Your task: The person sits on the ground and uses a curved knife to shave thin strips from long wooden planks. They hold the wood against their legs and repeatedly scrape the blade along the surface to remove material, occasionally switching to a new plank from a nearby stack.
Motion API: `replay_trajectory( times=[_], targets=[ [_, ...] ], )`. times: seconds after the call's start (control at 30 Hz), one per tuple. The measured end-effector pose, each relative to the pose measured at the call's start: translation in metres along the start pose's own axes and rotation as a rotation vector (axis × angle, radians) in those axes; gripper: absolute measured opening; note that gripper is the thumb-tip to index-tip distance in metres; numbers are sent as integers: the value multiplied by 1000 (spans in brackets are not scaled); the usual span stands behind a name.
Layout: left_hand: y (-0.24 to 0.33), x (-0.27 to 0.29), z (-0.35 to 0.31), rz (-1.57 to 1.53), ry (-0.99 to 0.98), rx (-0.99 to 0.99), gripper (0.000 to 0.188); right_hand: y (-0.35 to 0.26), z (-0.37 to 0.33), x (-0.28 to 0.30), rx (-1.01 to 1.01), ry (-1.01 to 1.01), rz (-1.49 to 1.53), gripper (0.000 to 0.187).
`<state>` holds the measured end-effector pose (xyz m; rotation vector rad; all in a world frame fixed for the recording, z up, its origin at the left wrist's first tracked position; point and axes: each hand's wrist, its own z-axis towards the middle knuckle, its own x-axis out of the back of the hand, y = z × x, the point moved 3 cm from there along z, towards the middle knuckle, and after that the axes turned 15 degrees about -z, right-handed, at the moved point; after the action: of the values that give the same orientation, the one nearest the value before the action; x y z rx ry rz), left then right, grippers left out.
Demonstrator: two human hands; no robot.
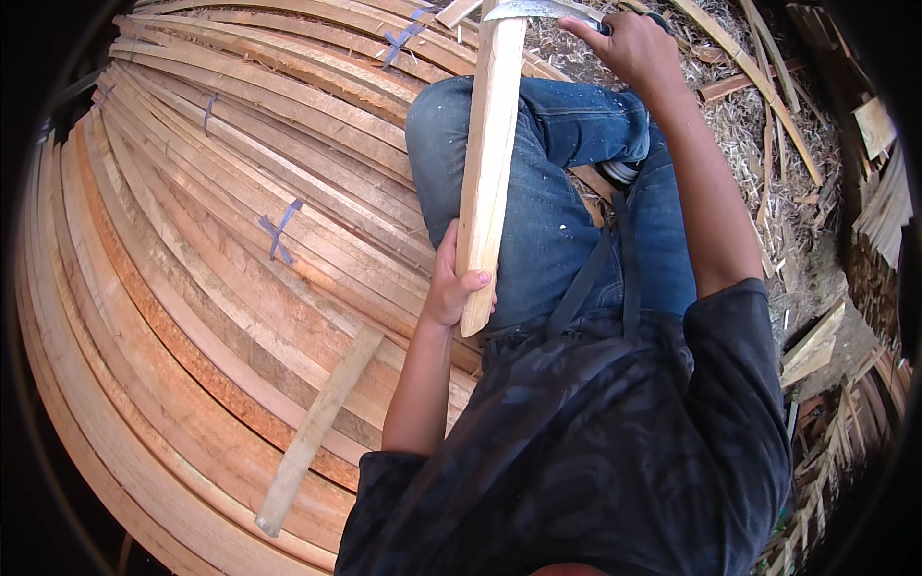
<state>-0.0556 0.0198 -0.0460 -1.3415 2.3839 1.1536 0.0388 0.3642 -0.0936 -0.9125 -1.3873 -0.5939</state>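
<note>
A pale, squared length of wood point(489, 178) lies lengthwise over my bent leg, its near end by my waist. My left hand point(456, 283) is wrapped round it close to that near end, thumb across the top face. At the far end, my right hand point(636, 46) grips the dark handle of a curved-bladed knife point(528, 10). The blade rests across the wood's far end, pointing left. The wood's very tip runs out of the picture at the top.
Long sawn strips point(250, 278) are stacked on my left, some tied with purple strips point(280, 230). A short loose stick point(322, 427) lies on them. Shavings point(744, 144) cover the ground at right, with loose slats point(759, 91) and offcuts point(814, 341).
</note>
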Motion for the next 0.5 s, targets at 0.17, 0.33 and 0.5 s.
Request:
replay_trajectory(
  times=[0.17,0.33,0.5],
  targets=[
    [1,9,0,-103,-74,28,74,46,21,-5,-285,10,11,81],
    [-1,2,-3,-65,13,-21,78,-6,-82,6,-47,-214,163,52],
    [-7,-8,-4,23,95,-33,57,-72,-168,25,313,-297,139,21]
  ],
)
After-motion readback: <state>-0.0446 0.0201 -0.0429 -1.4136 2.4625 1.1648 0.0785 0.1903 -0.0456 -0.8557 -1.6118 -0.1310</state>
